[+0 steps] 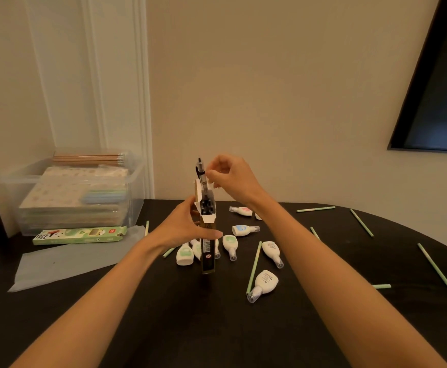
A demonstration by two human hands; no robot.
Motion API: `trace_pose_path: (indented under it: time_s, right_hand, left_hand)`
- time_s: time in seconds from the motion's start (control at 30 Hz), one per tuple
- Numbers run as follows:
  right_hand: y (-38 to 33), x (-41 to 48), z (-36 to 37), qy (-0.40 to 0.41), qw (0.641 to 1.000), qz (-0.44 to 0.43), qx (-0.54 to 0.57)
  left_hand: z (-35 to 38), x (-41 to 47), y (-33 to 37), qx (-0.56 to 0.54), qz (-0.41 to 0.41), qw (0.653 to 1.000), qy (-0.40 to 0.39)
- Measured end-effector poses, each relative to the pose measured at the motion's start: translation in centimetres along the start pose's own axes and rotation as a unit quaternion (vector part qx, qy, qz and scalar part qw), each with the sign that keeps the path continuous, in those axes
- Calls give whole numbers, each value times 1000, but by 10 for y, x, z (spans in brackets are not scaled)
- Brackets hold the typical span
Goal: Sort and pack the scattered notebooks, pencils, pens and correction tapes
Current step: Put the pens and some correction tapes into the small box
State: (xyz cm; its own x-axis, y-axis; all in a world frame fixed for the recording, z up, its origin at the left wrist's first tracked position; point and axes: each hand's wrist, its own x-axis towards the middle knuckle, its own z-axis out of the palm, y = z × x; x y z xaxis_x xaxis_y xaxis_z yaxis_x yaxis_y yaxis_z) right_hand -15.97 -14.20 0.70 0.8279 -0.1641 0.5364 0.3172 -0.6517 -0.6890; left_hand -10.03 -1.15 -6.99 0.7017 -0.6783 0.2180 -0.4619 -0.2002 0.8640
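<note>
My left hand (182,227) grips a tall dark pen box (208,251) held upright above the black table (164,301), its white top flaps open with pen ends showing inside. My right hand (230,179) pinches a black pen (200,170) that stands half inside the box's mouth. Several white correction tapes (266,282) lie behind and to the right of the box. Several light green pencils (434,265) are scattered over the right side of the table. Notebooks are stacked in a clear plastic bin (134,187) at the back left, with wooden pencils (88,158) across the top.
A green pencil box (80,235) lies in front of the bin on a translucent plastic lid (65,261). The wall stands close behind the table. A dark framed panel (434,102) hangs at the upper right.
</note>
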Motion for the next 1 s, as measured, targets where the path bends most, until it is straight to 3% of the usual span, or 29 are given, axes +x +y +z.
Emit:
trace_pose_path:
  time_s: [0.17,0.33,0.53,0.67,1.0]
  right_hand:
    - [-2,-2,-7,-5,998,4,55]
    - [0,-5,-7,-26,999,-31,-32]
    - [11,-10,-9,-27,999,12,-34]
    - [18,-16,-12,-29,998,55,32]
    - [22,-15,-8,-64,984,5,-165]
  left_hand:
    - [2,1,3,13,0,1000,-20]
    - [4,1,5,8,-2,1000,-30]
    - [6,-1,5,-5,-10,999,-48]
    - [7,-3,2,-59,-10,997,-39]
    - [10,1,7,-26,-17,997,-74]
